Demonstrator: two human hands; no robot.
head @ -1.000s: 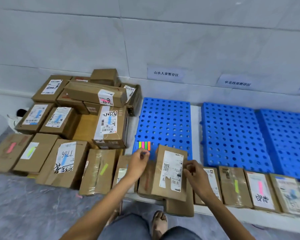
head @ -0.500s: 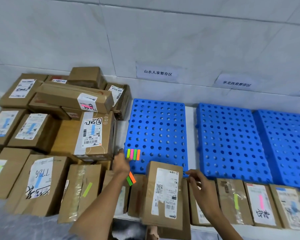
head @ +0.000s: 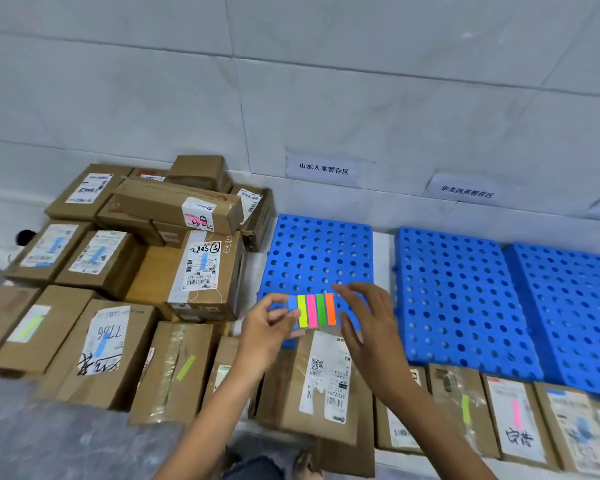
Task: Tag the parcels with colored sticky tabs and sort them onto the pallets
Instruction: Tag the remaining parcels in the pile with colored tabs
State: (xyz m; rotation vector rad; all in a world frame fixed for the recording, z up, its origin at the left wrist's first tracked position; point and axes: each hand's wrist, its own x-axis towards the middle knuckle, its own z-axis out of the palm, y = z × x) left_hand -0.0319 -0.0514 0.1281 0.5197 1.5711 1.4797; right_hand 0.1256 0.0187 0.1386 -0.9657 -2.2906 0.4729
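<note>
The floor (head: 32, 445) (grey and marbled at the near left) carries a heap of cardboard parcels (head: 111, 348) on the left, three blue pallets (head: 458, 299) along the wall, and a row of parcels (head: 513, 420) before them.

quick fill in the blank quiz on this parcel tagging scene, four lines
1. The left hand holds the pad of sticky tabs, which shows ____ colours.
2. The strip nearest the right hand is ____.
3. The pallets by the wall are coloured ____.
4. The parcel with black handwriting, right of the hands, carries a ____ tab.

Missing words: five; orange; blue; pink
</note>
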